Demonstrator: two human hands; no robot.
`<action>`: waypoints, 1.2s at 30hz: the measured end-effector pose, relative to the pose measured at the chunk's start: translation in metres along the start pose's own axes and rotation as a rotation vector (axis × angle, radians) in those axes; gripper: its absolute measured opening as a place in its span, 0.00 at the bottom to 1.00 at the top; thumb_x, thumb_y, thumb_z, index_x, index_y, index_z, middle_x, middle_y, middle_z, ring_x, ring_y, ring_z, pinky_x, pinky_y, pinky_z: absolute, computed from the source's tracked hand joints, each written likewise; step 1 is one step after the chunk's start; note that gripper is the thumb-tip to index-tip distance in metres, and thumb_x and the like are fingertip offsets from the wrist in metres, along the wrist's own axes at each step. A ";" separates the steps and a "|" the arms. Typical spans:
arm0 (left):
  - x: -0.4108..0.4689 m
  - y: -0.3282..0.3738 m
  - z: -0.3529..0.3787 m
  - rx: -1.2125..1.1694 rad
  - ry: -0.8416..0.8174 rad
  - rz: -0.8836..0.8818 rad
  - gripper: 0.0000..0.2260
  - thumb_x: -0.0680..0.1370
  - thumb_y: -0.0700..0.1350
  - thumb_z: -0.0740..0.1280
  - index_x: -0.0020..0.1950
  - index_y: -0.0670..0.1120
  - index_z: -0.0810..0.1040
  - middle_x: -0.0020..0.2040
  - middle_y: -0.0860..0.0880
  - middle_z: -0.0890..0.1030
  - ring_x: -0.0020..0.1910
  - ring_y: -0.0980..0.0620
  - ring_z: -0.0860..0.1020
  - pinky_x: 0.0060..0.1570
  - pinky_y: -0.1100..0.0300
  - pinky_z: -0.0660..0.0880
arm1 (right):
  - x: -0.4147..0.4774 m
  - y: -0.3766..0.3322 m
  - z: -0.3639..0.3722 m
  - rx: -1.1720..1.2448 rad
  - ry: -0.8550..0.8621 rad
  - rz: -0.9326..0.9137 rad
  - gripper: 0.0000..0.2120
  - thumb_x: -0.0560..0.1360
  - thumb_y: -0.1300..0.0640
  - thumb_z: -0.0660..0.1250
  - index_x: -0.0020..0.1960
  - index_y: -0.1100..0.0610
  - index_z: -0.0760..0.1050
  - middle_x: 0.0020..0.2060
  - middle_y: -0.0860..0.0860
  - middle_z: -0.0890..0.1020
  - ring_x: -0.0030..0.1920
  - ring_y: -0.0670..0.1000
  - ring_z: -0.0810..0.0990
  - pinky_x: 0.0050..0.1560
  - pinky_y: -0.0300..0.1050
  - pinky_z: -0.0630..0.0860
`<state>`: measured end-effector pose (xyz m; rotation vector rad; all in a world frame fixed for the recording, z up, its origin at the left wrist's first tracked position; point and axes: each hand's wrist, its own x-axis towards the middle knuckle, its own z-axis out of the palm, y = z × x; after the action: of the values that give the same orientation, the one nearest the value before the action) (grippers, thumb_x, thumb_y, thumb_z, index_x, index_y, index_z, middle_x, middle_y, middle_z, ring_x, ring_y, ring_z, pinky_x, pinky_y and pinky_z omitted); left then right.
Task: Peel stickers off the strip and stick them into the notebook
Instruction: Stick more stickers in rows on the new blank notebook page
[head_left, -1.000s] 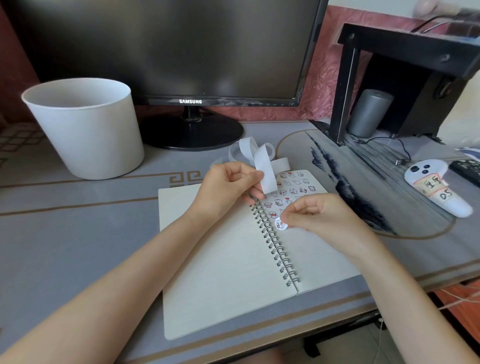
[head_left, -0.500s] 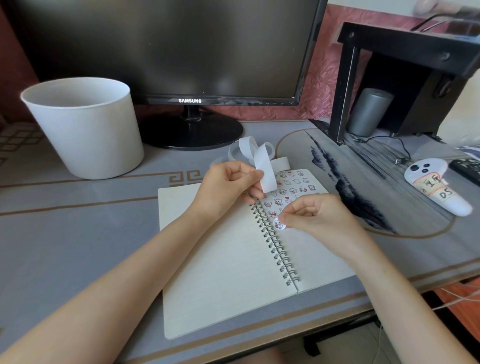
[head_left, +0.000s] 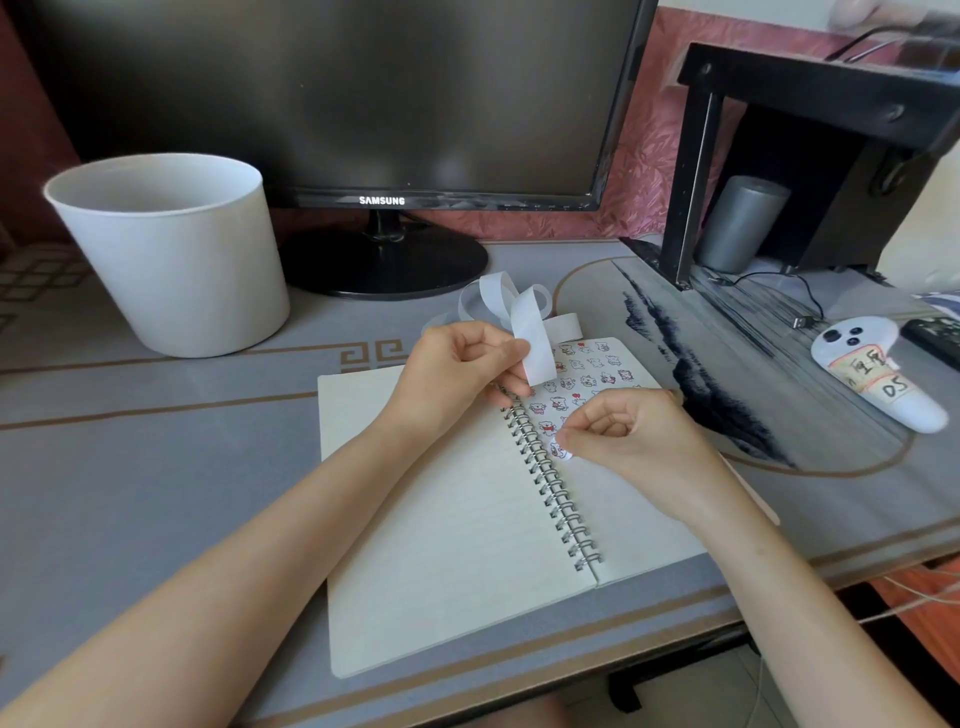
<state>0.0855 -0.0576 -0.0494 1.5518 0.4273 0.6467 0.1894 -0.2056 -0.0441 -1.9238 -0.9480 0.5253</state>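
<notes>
A spiral notebook (head_left: 447, 519) lies open on the desk, its left page blank and the upper part of its right page covered with several small cartoon stickers. My left hand (head_left: 457, 374) pinches the curled white sticker strip (head_left: 532, 338) above the spiral binding. My right hand (head_left: 628, 441) pinches one small round sticker (head_left: 560, 449) at the right page, just beside the coil and below the stickers stuck there. Whether the sticker touches the paper I cannot tell.
A white bucket (head_left: 171, 249) stands at the back left, a black monitor (head_left: 337, 104) behind the notebook. At the right lie a white controller (head_left: 878, 379) with a taped label, a black stand (head_left: 810, 145) over a grey cylinder (head_left: 740, 223), and a cable.
My right hand has lowered the round sticker slightly toward the page beside the coil. The left hand and the strip have stayed in place.
</notes>
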 end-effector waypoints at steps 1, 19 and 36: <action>0.000 0.000 0.000 0.001 0.001 -0.001 0.06 0.78 0.39 0.66 0.43 0.37 0.78 0.37 0.44 0.84 0.33 0.52 0.82 0.34 0.63 0.78 | 0.000 0.001 0.000 -0.012 0.010 -0.003 0.06 0.67 0.63 0.74 0.34 0.55 0.80 0.30 0.50 0.80 0.28 0.40 0.71 0.34 0.31 0.69; -0.001 0.001 0.000 0.020 0.002 -0.003 0.06 0.78 0.39 0.66 0.42 0.38 0.78 0.36 0.46 0.84 0.33 0.52 0.82 0.35 0.63 0.78 | 0.000 0.006 0.001 -0.014 0.025 -0.042 0.06 0.67 0.61 0.75 0.34 0.54 0.80 0.28 0.46 0.79 0.27 0.39 0.70 0.33 0.32 0.67; 0.000 0.001 0.001 0.022 0.000 0.001 0.06 0.78 0.39 0.66 0.42 0.39 0.78 0.36 0.46 0.84 0.33 0.53 0.82 0.34 0.63 0.79 | -0.002 0.011 0.004 -0.104 0.062 -0.097 0.05 0.67 0.59 0.74 0.34 0.54 0.80 0.24 0.40 0.77 0.26 0.40 0.70 0.34 0.37 0.67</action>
<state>0.0856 -0.0586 -0.0485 1.5725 0.4349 0.6451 0.1901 -0.2080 -0.0555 -1.9635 -1.0399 0.3644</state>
